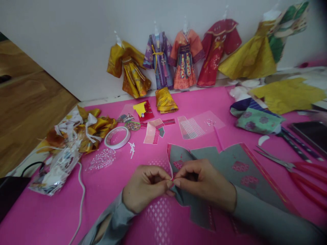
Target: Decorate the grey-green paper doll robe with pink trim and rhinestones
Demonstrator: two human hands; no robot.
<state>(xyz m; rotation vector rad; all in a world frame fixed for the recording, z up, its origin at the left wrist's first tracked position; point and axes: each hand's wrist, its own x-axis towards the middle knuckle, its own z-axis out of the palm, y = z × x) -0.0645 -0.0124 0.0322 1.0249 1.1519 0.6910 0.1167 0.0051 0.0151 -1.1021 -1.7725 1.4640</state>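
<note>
A grey-green doll-garment cutout [216,156] with pink printed motifs and red edging lies on the pink work surface, its left side lifted and folded. My left hand [146,187] pinches the red edge at that fold, thumb against fingertips. Right beside it, my right hand [204,185] grips the same edge between thumb and fingers, and the fingertips of both hands nearly touch. Part of the cutout is hidden beneath my right hand and forearm. Red-handled scissors [290,166] lie with parted blades to the right of the cutout.
Several doll outfits [185,59] lean against the white wall. A tape roll [117,137], a rhinestone sheet [191,127] and a pink stick [218,139] lie beyond my hands. Gold fabric scraps [99,126], a plastic bag [57,170] and a white cable [82,194] are left; a phone [310,134] is right.
</note>
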